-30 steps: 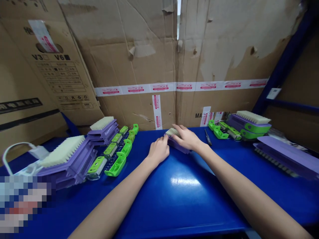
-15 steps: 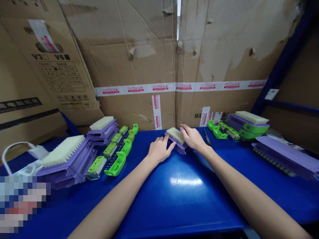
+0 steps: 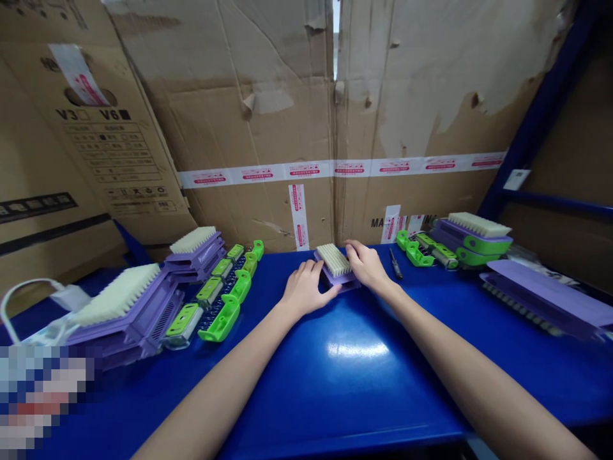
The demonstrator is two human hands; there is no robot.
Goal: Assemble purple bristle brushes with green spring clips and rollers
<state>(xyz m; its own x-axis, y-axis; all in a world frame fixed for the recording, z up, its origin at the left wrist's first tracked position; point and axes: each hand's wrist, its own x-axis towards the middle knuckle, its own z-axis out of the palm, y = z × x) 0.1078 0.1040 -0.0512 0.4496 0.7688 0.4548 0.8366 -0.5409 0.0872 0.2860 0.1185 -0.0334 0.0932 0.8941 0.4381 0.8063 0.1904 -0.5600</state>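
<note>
A small purple brush block with cream bristles [image 3: 334, 263] lies on the blue table [image 3: 345, 370] at the far middle, bristles up. My left hand [image 3: 305, 291] grips its near left corner, thumb stretched along the front edge. My right hand [image 3: 366, 265] holds its right side, fingers curled over the bristle edge. Both hands touch the same block.
Purple brushes with green handles [image 3: 191, 287] lie in a row at the left. More brushes [image 3: 462, 239] and a long purple part [image 3: 546, 297] sit at the right. A dark thin tool [image 3: 395, 263] lies beside my right hand. Cardboard boxes [image 3: 287, 128] wall the back.
The brush block has been turned level with its bristles facing up. My right hand slid from on top of it to its right side; my left hand shifted to its near corner.
</note>
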